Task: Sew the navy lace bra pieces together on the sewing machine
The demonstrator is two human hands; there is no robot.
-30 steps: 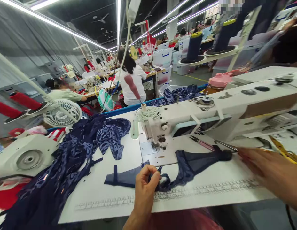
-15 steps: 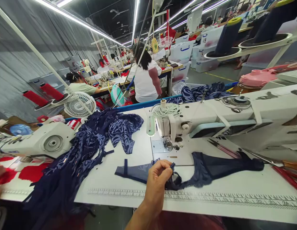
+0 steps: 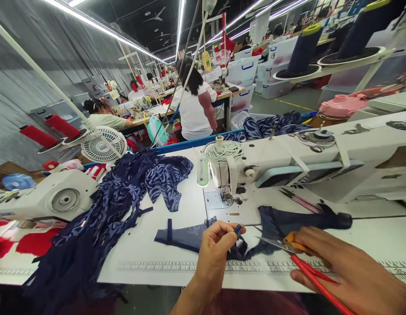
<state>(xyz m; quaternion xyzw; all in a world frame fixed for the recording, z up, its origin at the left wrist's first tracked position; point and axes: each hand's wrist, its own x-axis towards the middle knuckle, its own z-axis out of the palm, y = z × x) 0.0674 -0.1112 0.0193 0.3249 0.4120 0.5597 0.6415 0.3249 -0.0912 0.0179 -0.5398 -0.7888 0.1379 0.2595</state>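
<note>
Scissors brought to the work. The right hand [image 3: 347, 264], out of view half a second earlier, is back in the picture with the scissors [image 3: 276, 243]; its fingers are closed around the handles, and the blade tips stand slightly apart. The left hand [image 3: 216, 247] is little changed: thumb and fingers meet in a narrow pinch on the navy garment [image 3: 271, 223], which lies on the white surface [image 3: 137, 245] in front of the sewing machine [image 3: 281, 153]. The blades point toward the pinched part—near it, apparently not touching—so holding and cutting tool appear, on this evidence, to be in place together.
</note>
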